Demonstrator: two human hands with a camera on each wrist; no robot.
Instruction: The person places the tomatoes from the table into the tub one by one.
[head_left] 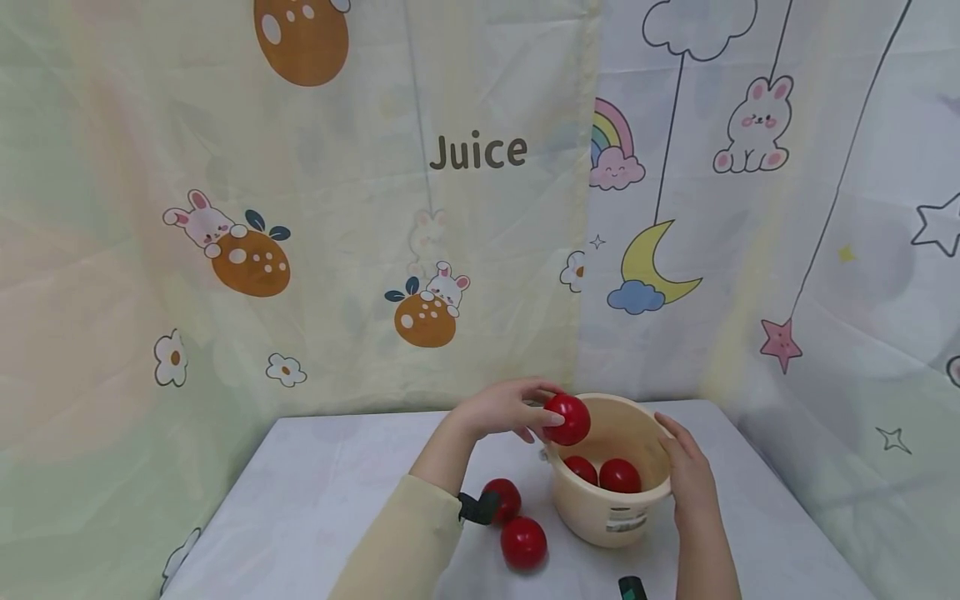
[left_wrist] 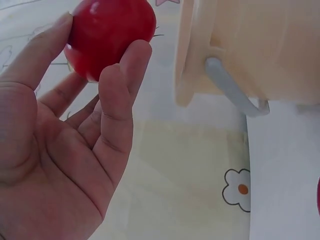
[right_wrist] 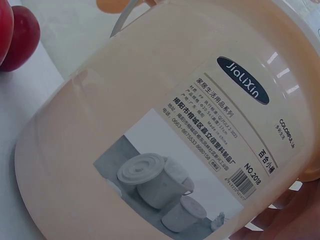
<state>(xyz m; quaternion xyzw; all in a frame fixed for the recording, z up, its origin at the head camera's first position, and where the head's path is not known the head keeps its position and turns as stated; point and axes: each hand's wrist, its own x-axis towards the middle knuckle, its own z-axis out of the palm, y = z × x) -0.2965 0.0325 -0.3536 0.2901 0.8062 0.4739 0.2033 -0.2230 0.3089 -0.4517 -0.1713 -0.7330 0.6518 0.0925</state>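
A cream plastic bucket [head_left: 600, 517] stands on the table, a printed label on its front and a grey handle [left_wrist: 235, 90] at its side. Inside lie two glossy red balls [head_left: 620, 476], one partly hidden by the rim. My left hand [head_left: 504, 410] pinches another red ball [left_wrist: 112, 35] between thumb and fingers, above the bucket's left rim. On the bucket's right side, my right hand [head_left: 692, 467] grips the rim; in the right wrist view only some fingers [right_wrist: 272, 220] show past the wall. Left of the bucket, two more red balls [head_left: 524, 543] sit close together.
A white-covered table [head_left: 300, 500] carries everything. Printed curtains [head_left: 360, 250] hang directly behind its back edge and along both sides. A dark strap [head_left: 477, 507] goes round the left wrist, above the loose balls.
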